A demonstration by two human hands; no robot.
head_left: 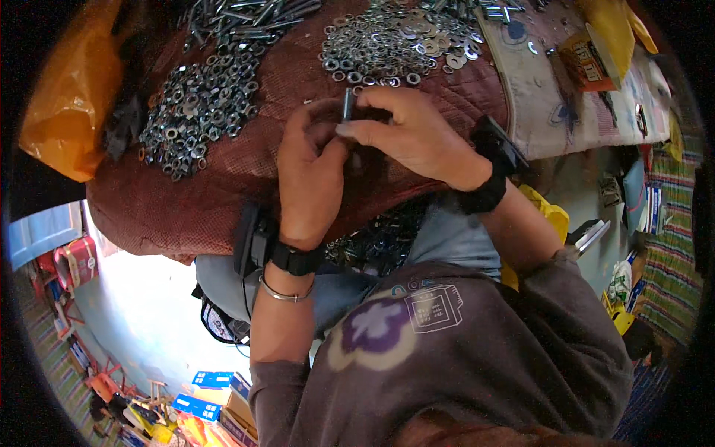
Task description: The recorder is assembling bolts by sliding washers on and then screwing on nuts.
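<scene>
A silver bolt stands nearly upright between my two hands, above the dark red cloth. My right hand comes in from the right, its thumb and forefinger closed at the bolt. Curled in close beside it, my left hand has its fingertips partly hidden, and what they grip cannot be made out. Just beyond my hands lies a heap of flat washers and rings. To the left is a pile of hex nuts, with a stack of long bolts behind it.
An orange plastic bag hangs at the left edge. A small orange-brown box sits on the pale cloth at right. Dark metal parts lie below the table edge near my lap. Blue and white boxes stand on the floor.
</scene>
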